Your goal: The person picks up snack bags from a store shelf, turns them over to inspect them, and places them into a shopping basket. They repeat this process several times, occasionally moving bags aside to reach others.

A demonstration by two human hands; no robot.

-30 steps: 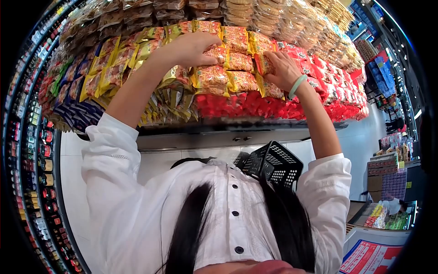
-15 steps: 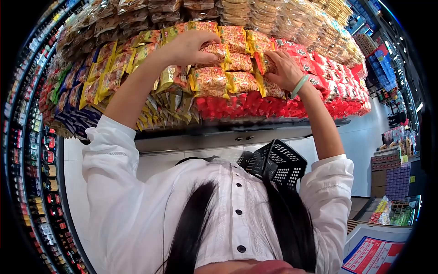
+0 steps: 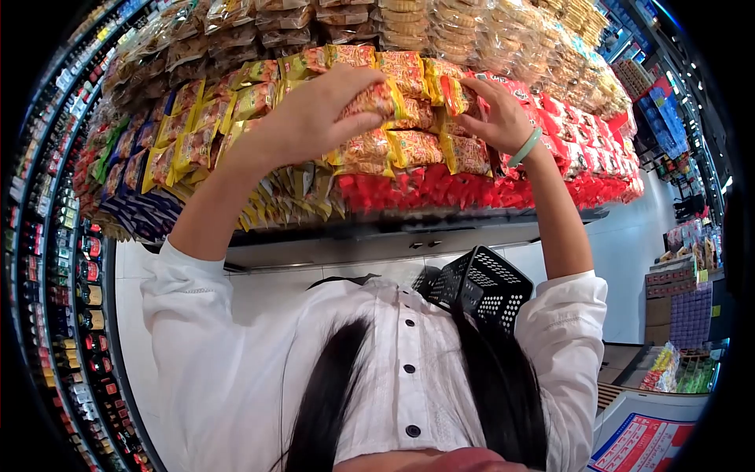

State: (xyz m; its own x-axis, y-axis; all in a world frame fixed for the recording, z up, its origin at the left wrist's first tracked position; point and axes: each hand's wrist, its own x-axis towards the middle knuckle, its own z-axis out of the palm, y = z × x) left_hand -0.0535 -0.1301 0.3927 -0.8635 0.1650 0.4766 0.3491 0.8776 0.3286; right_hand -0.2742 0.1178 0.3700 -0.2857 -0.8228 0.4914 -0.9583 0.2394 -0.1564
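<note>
A red-and-yellow snack packet (image 3: 373,100) sits between the thumb and fingers of my left hand (image 3: 314,114), just above the packed rows. My right hand (image 3: 505,118), with a pale green bangle at its wrist, pinches another snack packet (image 3: 454,95) with a yellow edge, tilted up on its side. Between and below the hands lie matching yellow-edged packets (image 3: 415,147) in rows. Red-and-white packets (image 3: 578,130) fill the display to the right of my right hand.
Clear bags of round biscuits (image 3: 405,20) are stacked behind the rows. A black perforated shopping basket (image 3: 491,287) stands below the display's dark front edge (image 3: 377,228). Shelves of jars and bottles (image 3: 90,315) run down the left side.
My left hand has come nearer my body, and its packet is lifted off the row. My right hand has shifted slightly right, its packet raised and tilted.
</note>
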